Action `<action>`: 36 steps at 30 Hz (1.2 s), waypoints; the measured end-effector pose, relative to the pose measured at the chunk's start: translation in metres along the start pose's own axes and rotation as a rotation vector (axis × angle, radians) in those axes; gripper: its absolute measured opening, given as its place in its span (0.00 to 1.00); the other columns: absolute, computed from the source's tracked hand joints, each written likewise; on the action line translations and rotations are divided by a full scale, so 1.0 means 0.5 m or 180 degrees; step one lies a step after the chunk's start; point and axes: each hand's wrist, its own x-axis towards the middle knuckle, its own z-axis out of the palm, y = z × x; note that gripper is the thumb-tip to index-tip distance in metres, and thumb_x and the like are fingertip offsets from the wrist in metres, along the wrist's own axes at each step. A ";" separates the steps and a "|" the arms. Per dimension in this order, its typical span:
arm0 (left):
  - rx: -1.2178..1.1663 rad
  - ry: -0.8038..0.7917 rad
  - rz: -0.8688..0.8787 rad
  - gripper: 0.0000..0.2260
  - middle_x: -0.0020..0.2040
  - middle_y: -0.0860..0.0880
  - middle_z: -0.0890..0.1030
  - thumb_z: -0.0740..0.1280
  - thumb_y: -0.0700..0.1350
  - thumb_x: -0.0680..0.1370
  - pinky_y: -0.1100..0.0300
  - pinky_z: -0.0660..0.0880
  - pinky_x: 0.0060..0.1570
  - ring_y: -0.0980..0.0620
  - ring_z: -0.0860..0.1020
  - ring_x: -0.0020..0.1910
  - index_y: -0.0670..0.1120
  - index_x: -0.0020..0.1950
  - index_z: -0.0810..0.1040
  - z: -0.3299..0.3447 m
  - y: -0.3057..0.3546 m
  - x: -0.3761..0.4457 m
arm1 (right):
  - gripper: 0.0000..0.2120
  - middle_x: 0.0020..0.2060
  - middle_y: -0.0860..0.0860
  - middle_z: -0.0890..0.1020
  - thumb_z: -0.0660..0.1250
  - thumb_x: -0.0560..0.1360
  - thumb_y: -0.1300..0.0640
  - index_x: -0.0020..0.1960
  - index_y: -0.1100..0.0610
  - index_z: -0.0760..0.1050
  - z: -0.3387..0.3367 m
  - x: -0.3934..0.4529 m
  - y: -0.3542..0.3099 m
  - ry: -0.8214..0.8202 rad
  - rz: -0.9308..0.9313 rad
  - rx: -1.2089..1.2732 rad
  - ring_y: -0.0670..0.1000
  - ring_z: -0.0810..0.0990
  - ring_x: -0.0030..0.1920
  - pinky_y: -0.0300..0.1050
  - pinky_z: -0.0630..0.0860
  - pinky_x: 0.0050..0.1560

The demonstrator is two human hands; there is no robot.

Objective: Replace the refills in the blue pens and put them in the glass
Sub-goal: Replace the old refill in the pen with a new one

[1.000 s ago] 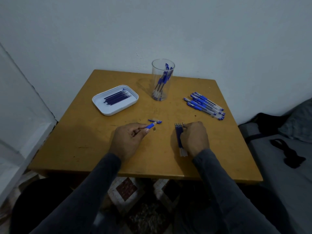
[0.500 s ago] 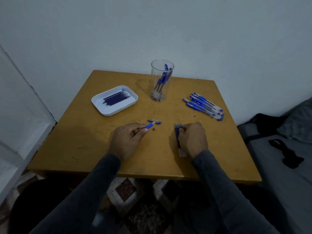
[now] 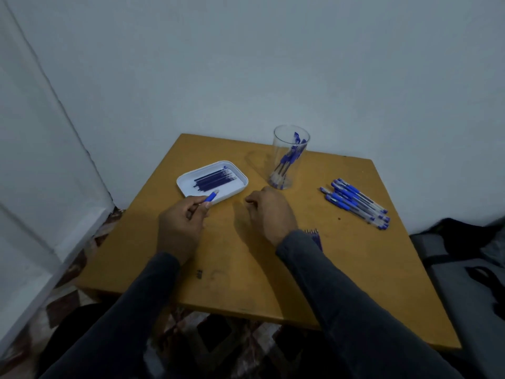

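On the yellow worktop [image 3: 355, 255] we are somewhere in the middle of the job. Our left hand [image 3: 180, 225] has its fingers curled around a blue pen barrel [image 3: 211, 197], pinching it so the grip end sticks out over the near edge of the white tray [image 3: 185, 184], where a row of dark blue refills [image 3: 214, 178] lies. Our right hand [image 3: 270, 212] hovers near the middle of the worktop, just in front of the glass; its fingers are loosely curled and, as far as we can see, hold nothing.

The glass [image 3: 290, 157] stands at the back with a few blue pens leaning inside, so we judge those finished. A pile of blue pens [image 3: 358, 203] lies well to the right, and we take these as still waiting. A small bundle of refills [image 3: 315, 235] peeks out beside our right sleeve; whether they are spent or fresh we cannot tell.

What remains, by our reckoning: fit a refill into the barrel we hold, close the pen, drop it in the glass, then work through the pile.
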 end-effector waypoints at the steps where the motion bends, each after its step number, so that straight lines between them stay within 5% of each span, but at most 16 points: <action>1: 0.0090 0.0060 -0.0011 0.08 0.39 0.51 0.84 0.68 0.47 0.81 0.63 0.79 0.36 0.55 0.81 0.36 0.46 0.57 0.83 -0.013 -0.012 0.009 | 0.12 0.55 0.54 0.79 0.62 0.83 0.56 0.62 0.54 0.82 0.010 0.021 -0.017 -0.0011 -0.0098 -0.0001 0.54 0.78 0.55 0.47 0.77 0.55; 11: 0.0501 0.0242 -0.0248 0.11 0.43 0.51 0.83 0.66 0.53 0.81 0.47 0.80 0.47 0.51 0.81 0.43 0.48 0.56 0.83 -0.097 -0.105 0.079 | 0.15 0.59 0.54 0.81 0.66 0.79 0.63 0.62 0.51 0.81 0.073 0.205 -0.131 -0.0699 -0.0389 -0.0527 0.56 0.80 0.57 0.48 0.78 0.54; 17: 0.0567 0.0334 -0.0045 0.10 0.41 0.52 0.83 0.68 0.52 0.80 0.55 0.78 0.45 0.54 0.80 0.42 0.48 0.55 0.84 -0.104 -0.123 0.080 | 0.13 0.60 0.55 0.81 0.67 0.80 0.61 0.64 0.55 0.80 0.092 0.258 -0.147 -0.1058 -0.0611 -0.0931 0.57 0.80 0.59 0.52 0.79 0.61; 23: 0.0565 0.0330 0.0065 0.10 0.38 0.56 0.80 0.68 0.51 0.79 0.63 0.72 0.40 0.57 0.79 0.40 0.47 0.54 0.85 -0.101 -0.131 0.082 | 0.10 0.55 0.55 0.82 0.64 0.80 0.62 0.59 0.56 0.80 0.106 0.257 -0.135 -0.0685 -0.1118 -0.1010 0.54 0.80 0.55 0.48 0.78 0.55; 26: 0.0571 0.0341 0.0008 0.07 0.38 0.57 0.80 0.70 0.48 0.80 0.65 0.71 0.40 0.58 0.79 0.40 0.47 0.54 0.85 -0.100 -0.132 0.083 | 0.10 0.56 0.55 0.82 0.65 0.80 0.63 0.59 0.57 0.81 0.102 0.262 -0.133 -0.0831 -0.1047 -0.0890 0.54 0.80 0.55 0.43 0.74 0.51; 31: 0.0620 0.0311 0.0008 0.07 0.39 0.57 0.80 0.69 0.48 0.80 0.66 0.70 0.40 0.58 0.78 0.40 0.48 0.54 0.85 -0.097 -0.129 0.081 | 0.10 0.58 0.55 0.82 0.68 0.79 0.61 0.60 0.58 0.81 0.088 0.272 -0.142 -0.1271 -0.0768 -0.0760 0.56 0.80 0.57 0.47 0.77 0.62; 36: 0.0651 0.0299 -0.0021 0.07 0.39 0.55 0.80 0.69 0.47 0.80 0.65 0.71 0.41 0.55 0.79 0.41 0.47 0.54 0.85 -0.097 -0.127 0.079 | 0.09 0.54 0.54 0.84 0.69 0.77 0.63 0.56 0.57 0.82 0.091 0.270 -0.134 -0.1302 -0.0759 -0.0557 0.53 0.80 0.53 0.41 0.76 0.56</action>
